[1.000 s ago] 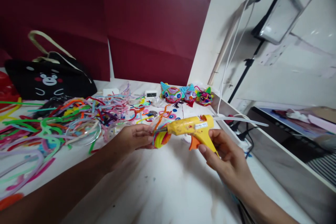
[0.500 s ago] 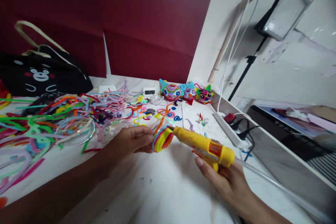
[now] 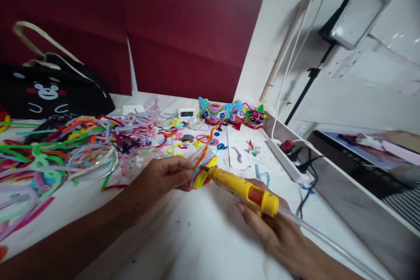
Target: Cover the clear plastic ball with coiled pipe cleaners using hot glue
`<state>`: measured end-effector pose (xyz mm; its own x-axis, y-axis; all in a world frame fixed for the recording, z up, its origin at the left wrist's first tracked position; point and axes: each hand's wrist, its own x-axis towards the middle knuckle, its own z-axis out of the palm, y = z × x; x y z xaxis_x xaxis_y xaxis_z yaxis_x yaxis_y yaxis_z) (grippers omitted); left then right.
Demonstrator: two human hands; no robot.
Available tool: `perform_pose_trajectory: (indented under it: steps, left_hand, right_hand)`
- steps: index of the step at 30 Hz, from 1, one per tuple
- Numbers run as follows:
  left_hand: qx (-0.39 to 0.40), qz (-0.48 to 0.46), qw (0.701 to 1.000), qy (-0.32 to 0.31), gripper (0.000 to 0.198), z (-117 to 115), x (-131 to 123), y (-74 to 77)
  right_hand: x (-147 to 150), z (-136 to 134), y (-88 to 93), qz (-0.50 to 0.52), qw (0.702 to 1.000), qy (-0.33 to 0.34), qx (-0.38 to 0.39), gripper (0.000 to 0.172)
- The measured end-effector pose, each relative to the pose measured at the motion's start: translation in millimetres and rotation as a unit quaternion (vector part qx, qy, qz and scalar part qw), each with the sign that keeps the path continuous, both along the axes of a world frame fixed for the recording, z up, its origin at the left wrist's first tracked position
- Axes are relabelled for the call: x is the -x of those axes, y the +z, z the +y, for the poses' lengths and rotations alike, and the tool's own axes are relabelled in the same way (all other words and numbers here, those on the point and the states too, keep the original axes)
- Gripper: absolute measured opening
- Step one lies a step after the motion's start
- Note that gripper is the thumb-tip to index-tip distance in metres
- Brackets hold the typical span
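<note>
My left hand (image 3: 160, 178) pinches a small coiled pipe-cleaner piece (image 3: 201, 171) in yellow, pink and orange, held just above the white table. My right hand (image 3: 274, 227) grips a yellow hot glue gun (image 3: 241, 188) with an orange band. Its nozzle tip touches the top of the coiled piece. A clear glue stick (image 3: 328, 241) juts from the back of the gun toward the lower right.
A heap of coloured pipe cleaners (image 3: 65, 148) covers the table's left. Three finished pipe-cleaner figures (image 3: 232, 116) stand at the back beside a small digital clock (image 3: 187, 113). A black bear-face bag (image 3: 49, 92) sits far left. A power strip (image 3: 288, 162) with cables lies along the right edge.
My right hand turned the glue gun from side-on to pointing away, and the nozzle came onto the coiled piece. The left hand stayed almost still.
</note>
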<state>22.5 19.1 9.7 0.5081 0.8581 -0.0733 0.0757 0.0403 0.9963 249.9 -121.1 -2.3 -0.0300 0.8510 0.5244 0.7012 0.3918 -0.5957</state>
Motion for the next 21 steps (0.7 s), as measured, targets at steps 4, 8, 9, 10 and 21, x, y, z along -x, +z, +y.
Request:
perform_pose_trajectory:
  steps: [4,8,9,10,21]
  left_hand:
    - [-0.003,0.005,1.0,0.018,0.036,-1.5,-1.9,1.0]
    - [0.003,0.007,1.0,0.022,0.035,-4.2,-4.7,5.3]
    - [0.001,0.007,1.0,0.02,0.035,-4.7,-5.0,6.2]
    - [-0.003,0.006,1.0,0.017,0.034,-5.1,-5.0,6.7]
    - [-0.04,0.021,0.999,-0.005,0.028,-3.4,-1.8,0.1]
  right_hand:
    - [-2.2,2.3,0.9,0.004,1.0,0.026,0.007,0.01]
    - [-2.9,3.9,1.7,-0.014,0.999,0.038,-0.009,0.02]
    - [-2.7,4.2,1.8,-0.019,0.999,0.037,-0.014,0.022]
    - [-2.5,4.4,1.9,-0.023,0.999,0.039,-0.019,0.022]
    - [-2.6,2.8,-3.7,-0.059,0.996,0.049,-0.043,0.021]
